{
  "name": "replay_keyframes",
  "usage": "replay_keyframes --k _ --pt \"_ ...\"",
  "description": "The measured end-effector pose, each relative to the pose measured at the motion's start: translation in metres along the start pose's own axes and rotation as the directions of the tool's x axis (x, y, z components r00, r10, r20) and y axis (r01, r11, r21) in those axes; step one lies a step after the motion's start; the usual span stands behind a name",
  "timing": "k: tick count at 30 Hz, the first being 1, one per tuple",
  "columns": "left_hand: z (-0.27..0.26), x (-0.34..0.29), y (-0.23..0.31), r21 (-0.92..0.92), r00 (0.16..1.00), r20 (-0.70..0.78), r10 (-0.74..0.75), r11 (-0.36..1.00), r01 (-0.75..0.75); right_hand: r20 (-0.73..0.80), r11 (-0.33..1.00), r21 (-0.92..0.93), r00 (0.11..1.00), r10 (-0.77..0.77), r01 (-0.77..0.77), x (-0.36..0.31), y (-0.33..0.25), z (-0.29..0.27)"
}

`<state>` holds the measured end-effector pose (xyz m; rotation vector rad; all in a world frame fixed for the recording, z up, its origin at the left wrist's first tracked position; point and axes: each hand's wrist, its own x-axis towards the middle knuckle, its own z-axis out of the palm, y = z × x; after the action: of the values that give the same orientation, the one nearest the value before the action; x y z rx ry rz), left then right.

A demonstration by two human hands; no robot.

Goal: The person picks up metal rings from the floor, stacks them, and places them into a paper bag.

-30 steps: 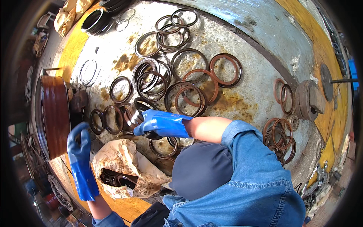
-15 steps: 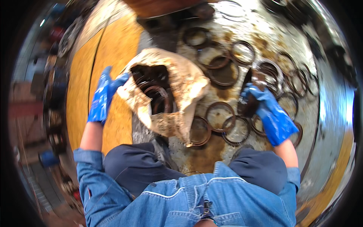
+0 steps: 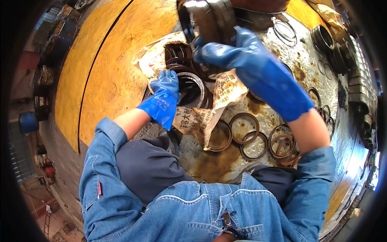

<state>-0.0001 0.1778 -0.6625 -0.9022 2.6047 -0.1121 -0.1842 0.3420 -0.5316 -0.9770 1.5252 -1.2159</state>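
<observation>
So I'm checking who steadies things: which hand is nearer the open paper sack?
Left. The left hand rests on the paper sack at its edge; the right hand is raised above it, gripping dark rings.

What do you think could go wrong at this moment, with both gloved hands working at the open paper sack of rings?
The right hand lifts a ring stack over the paper sack; a ring could slip from the stack. The left hand grips the sack's edge beside the rings inside; the paper looks creased and may tear.
</observation>
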Motion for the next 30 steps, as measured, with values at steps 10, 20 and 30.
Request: replay_keyframes --k 10,20,30 --pt "-0.035 0.012 -0.037 -0.085 0.923 0.352 -0.154 0.977 0.195 0.224 0.895 -0.437 0.953 0.205 -0.089 0.011 0.06 0.077" --pt "0.038 -0.006 -0.063 -0.168 0.912 -0.41 -0.009 0.984 -0.066 0.106 0.827 -0.555 0.979 0.175 -0.087 -0.001 0.035 0.063" --pt "0.006 0.008 -0.052 -0.264 0.959 0.063 -0.275 0.922 0.282 0.296 0.502 -0.83 0.955 0.03 0.242 0.002 0.132 0.073"
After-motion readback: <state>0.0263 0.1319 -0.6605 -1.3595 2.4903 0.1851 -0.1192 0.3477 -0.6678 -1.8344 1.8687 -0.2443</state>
